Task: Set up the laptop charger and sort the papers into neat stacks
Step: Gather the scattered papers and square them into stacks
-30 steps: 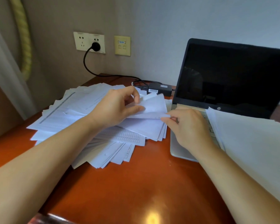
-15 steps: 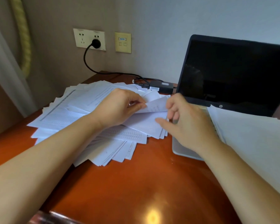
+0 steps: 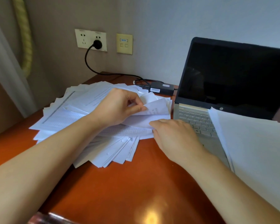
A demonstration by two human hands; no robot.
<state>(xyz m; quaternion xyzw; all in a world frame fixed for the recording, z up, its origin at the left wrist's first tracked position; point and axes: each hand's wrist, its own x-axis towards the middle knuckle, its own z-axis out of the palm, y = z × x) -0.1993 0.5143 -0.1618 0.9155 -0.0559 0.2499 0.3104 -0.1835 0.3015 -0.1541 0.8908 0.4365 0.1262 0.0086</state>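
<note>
Item: top sheet (image 3: 157, 107) is curling up at right edge of fanned pile (image 3: 81, 110), counter (image 3: 136, 183) left-centre, long axis running L–R. Left hand (image 3: 118, 107) is pinching its raised edge. Right hand (image 3: 173, 135), just beside, is touching lower edge; its grip cannot be told. Both hands in reach.

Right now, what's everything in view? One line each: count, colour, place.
loose papers: one fanned pile, white, desk left of laptop
stacked papers: one pile, white, on laptop's right side
laptop: one, silver, black screen, open, right
charger brick: one, black, behind loose papers
plug: one, black, in wall socket
wall socket: one, white, back wall
wall plate: one, yellow, right of socket
desk: one, reddish-brown, underneath
curtain: one, grey, far left
left hand: one, pinching lifted sheets
right hand: one, fingertips at sheet edge, grip hidden
</note>
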